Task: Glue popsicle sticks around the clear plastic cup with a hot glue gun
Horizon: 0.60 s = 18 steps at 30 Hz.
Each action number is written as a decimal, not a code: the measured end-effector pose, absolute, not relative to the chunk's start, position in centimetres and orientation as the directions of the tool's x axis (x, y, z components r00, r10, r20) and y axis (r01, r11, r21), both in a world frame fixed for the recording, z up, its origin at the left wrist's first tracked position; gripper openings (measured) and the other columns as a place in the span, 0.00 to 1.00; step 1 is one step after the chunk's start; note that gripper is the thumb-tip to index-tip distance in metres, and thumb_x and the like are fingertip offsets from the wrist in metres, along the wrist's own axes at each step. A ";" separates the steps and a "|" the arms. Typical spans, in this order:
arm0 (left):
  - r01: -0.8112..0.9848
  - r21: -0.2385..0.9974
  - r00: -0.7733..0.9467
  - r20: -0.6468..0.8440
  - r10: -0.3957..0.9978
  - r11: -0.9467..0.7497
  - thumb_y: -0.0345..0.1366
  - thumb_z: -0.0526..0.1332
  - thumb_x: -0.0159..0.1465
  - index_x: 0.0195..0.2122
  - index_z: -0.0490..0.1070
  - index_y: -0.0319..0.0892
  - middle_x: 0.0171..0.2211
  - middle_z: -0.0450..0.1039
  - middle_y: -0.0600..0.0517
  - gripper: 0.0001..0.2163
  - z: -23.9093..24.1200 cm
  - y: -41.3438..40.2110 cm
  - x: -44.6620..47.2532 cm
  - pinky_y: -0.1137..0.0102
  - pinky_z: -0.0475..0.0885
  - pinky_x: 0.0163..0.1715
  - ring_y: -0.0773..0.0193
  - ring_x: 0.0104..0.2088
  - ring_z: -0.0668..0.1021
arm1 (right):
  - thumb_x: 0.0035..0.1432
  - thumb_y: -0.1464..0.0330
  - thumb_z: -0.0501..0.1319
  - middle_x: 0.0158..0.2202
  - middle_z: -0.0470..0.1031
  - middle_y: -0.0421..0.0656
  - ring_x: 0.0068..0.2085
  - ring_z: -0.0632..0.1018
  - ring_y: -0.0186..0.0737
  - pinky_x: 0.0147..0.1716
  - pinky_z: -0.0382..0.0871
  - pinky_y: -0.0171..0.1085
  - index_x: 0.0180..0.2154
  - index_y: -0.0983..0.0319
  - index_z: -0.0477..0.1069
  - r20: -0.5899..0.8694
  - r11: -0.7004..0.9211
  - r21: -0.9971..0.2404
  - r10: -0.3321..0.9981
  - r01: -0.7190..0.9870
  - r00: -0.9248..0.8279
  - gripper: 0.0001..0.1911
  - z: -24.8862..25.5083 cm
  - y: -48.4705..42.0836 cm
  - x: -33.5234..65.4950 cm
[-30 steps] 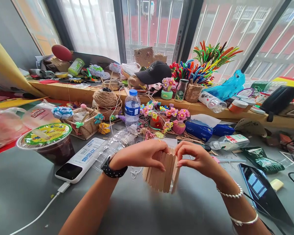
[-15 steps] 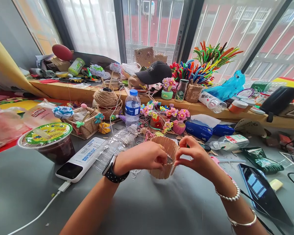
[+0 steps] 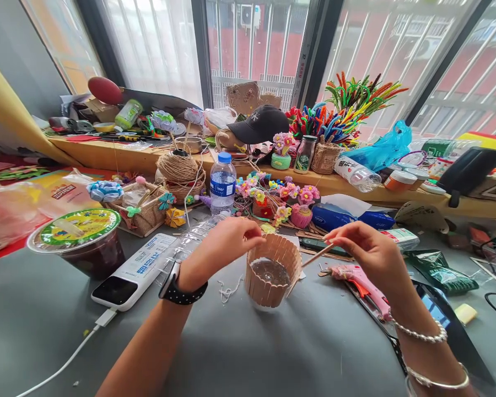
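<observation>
A round cup [image 3: 268, 289] walled with upright craft sticks stands on the grey table, its clear plastic bottom visible inside. One stick at its right side tilts outward from the wall. My left hand [image 3: 231, 242] is at the cup's left rim, fingers bent, a gap showing between thumb and fingers, with nothing visible in them. Right of the cup, my right hand [image 3: 366, 248] pinches the end of a thin craft stick [image 3: 316, 257], whose other end points down toward the cup's right side. A pink glue gun [image 3: 366, 284] lies under my right hand.
Left of my left arm are a clear plastic bottle [image 3: 190, 237], a white power bank [image 3: 136, 273] with a cable, and a lidded drink cup [image 3: 93, 253]. A tablet [image 3: 450, 325] lies at right. Tissue packs [image 3: 334, 216], yarn flowers and a water bottle [image 3: 223, 187] stand behind.
My left hand has come out of the cup and moved left to its rim. My right hand has moved right, away from the cup wall, and a craft stick now shows in its fingers.
</observation>
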<state>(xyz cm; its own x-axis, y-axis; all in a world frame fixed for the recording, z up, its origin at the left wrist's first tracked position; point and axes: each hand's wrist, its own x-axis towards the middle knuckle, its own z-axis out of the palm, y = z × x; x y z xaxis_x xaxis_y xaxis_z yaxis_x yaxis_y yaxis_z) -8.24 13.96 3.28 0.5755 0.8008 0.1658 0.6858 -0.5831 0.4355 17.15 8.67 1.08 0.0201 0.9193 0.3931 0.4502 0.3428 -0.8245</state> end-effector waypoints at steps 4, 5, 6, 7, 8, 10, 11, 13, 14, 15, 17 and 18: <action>0.827 0.353 0.435 0.094 0.895 -0.439 0.40 0.54 0.57 0.23 0.72 0.39 0.22 0.72 0.51 0.13 2.7 14.7 -8.1 0.74 0.56 0.21 0.68 0.22 0.68 | 0.47 0.61 0.61 0.25 0.73 0.40 0.29 0.75 0.35 0.33 0.70 0.36 0.29 0.60 0.66 0.341 0.265 -0.905 0.920 0.332 0.195 0.10 1.2 8.6 17.8; 0.839 0.344 0.431 0.056 0.901 -0.423 0.41 0.54 0.57 0.20 0.71 0.39 0.18 0.69 0.52 0.14 2.6 14.7 -7.9 0.74 0.54 0.20 0.69 0.20 0.66 | 0.48 0.61 0.61 0.24 0.72 0.39 0.28 0.74 0.34 0.32 0.70 0.35 0.29 0.60 0.66 0.353 0.269 -0.899 0.912 0.347 0.208 0.10 1.2 8.7 17.9; 0.848 0.338 0.426 0.024 0.904 -0.408 0.41 0.54 0.56 0.17 0.68 0.39 0.16 0.67 0.53 0.15 2.5 14.7 -7.7 0.74 0.53 0.19 0.70 0.18 0.64 | 0.49 0.61 0.60 0.23 0.71 0.38 0.27 0.73 0.34 0.31 0.70 0.34 0.30 0.59 0.66 0.369 0.277 -0.888 0.905 0.368 0.210 0.09 1.2 8.8 17.9; 0.856 0.334 0.417 0.007 0.909 -0.395 0.41 0.54 0.56 0.15 0.66 0.39 0.14 0.64 0.54 0.16 2.3 14.7 -7.5 0.74 0.52 0.18 0.70 0.16 0.63 | 0.50 0.61 0.59 0.23 0.69 0.38 0.27 0.73 0.33 0.30 0.70 0.34 0.31 0.59 0.66 0.381 0.284 -0.876 0.903 0.390 0.199 0.09 1.2 8.9 17.8; 0.863 0.330 0.404 0.003 0.915 -0.382 0.40 0.54 0.56 0.14 0.65 0.39 0.12 0.63 0.54 0.16 2.2 14.6 -7.3 0.73 0.52 0.18 0.71 0.16 0.62 | 0.52 0.61 0.57 0.22 0.68 0.37 0.26 0.72 0.33 0.29 0.69 0.33 0.32 0.59 0.65 0.385 0.287 -0.866 0.905 0.409 0.179 0.09 1.2 8.9 17.7; 0.873 0.326 0.380 0.010 0.925 -0.363 0.38 0.53 0.55 0.12 0.62 0.39 0.11 0.62 0.54 0.16 2.1 14.4 -7.0 0.74 0.53 0.17 0.70 0.15 0.62 | 0.56 0.61 0.52 0.22 0.67 0.37 0.25 0.72 0.33 0.26 0.68 0.33 0.36 0.59 0.65 0.358 0.275 -0.846 0.928 0.457 0.102 0.09 1.2 8.9 17.3; 0.871 0.343 0.373 0.000 0.928 -0.351 0.37 0.52 0.54 0.11 0.61 0.39 0.11 0.62 0.53 0.16 2.0 14.3 -7.0 0.74 0.54 0.18 0.70 0.15 0.64 | 0.57 0.63 0.51 0.22 0.66 0.37 0.24 0.71 0.33 0.24 0.67 0.32 0.38 0.58 0.65 0.335 0.276 -0.822 0.942 0.499 0.030 0.10 1.1 8.8 16.9; 0.849 0.423 0.377 -0.069 0.923 -0.315 0.35 0.51 0.53 0.11 0.61 0.39 0.12 0.65 0.52 0.14 1.8 14.1 -7.1 0.75 0.58 0.18 0.69 0.16 0.67 | 0.57 0.68 0.49 0.24 0.67 0.38 0.25 0.71 0.33 0.24 0.66 0.32 0.42 0.57 0.67 0.278 0.338 -0.724 0.941 0.602 -0.194 0.13 1.0 8.4 16.3; 0.833 0.471 0.386 -0.120 0.915 -0.289 0.35 0.51 0.53 0.12 0.61 0.39 0.13 0.67 0.51 0.14 1.7 14.0 -7.2 0.76 0.60 0.19 0.69 0.16 0.69 | 0.55 0.71 0.49 0.26 0.69 0.39 0.26 0.71 0.33 0.26 0.66 0.32 0.43 0.55 0.68 0.234 0.397 -0.658 0.916 0.640 -0.327 0.16 0.9 8.0 15.9; 0.819 0.512 0.394 -0.173 0.903 -0.259 0.35 0.50 0.53 0.13 0.62 0.38 0.14 0.68 0.51 0.14 1.7 13.9 -7.3 0.76 0.62 0.19 0.68 0.17 0.71 | 0.54 0.74 0.49 0.29 0.71 0.40 0.28 0.72 0.33 0.28 0.66 0.32 0.45 0.52 0.68 0.179 0.459 -0.595 0.876 0.660 -0.447 0.20 0.7 7.6 15.6; 0.806 0.555 0.404 -0.261 0.876 -0.207 0.37 0.50 0.54 0.13 0.63 0.38 0.15 0.69 0.49 0.15 1.7 13.7 -7.5 0.76 0.63 0.18 0.67 0.17 0.72 | 0.51 0.78 0.48 0.35 0.73 0.39 0.32 0.72 0.34 0.32 0.65 0.31 0.48 0.48 0.65 0.052 0.516 -0.509 0.817 0.689 -0.574 0.27 0.4 6.7 15.1; 0.807 0.555 0.409 -0.278 0.869 -0.202 0.38 0.49 0.54 0.14 0.63 0.38 0.15 0.70 0.49 0.15 1.7 13.7 -7.6 0.76 0.64 0.18 0.67 0.17 0.72 | 0.51 0.79 0.48 0.36 0.74 0.38 0.33 0.73 0.34 0.33 0.65 0.31 0.50 0.48 0.64 -0.019 0.499 -0.470 0.819 0.728 -0.574 0.28 0.3 6.2 15.0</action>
